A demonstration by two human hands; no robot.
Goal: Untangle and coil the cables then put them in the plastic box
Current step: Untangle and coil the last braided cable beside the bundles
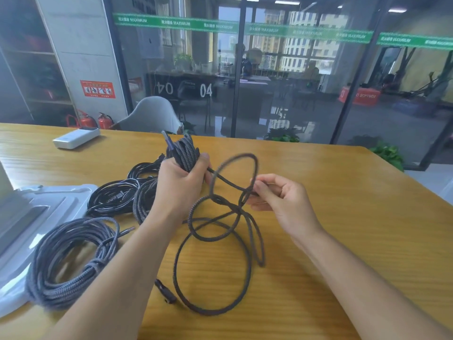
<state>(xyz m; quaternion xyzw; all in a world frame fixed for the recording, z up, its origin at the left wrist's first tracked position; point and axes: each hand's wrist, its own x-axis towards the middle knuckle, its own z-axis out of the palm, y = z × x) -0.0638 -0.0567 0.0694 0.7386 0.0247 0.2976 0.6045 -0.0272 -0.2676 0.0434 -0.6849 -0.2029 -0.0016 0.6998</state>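
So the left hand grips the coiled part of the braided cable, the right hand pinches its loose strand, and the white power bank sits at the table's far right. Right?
Not quite. In the head view the white power bank sits at the table's far left, not right. The rest stands: the left hand grips the coiled part of the braided cable and the right hand pinches its loose strand.

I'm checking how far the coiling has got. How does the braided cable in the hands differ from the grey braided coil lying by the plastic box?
The cable in the hands is part bunched in the left hand, part loose crossing loops on the table, a strand pinched by the right hand. The grey coil is fully wound, lies flat and is untouched. The held cable looks darker. Both are braided.
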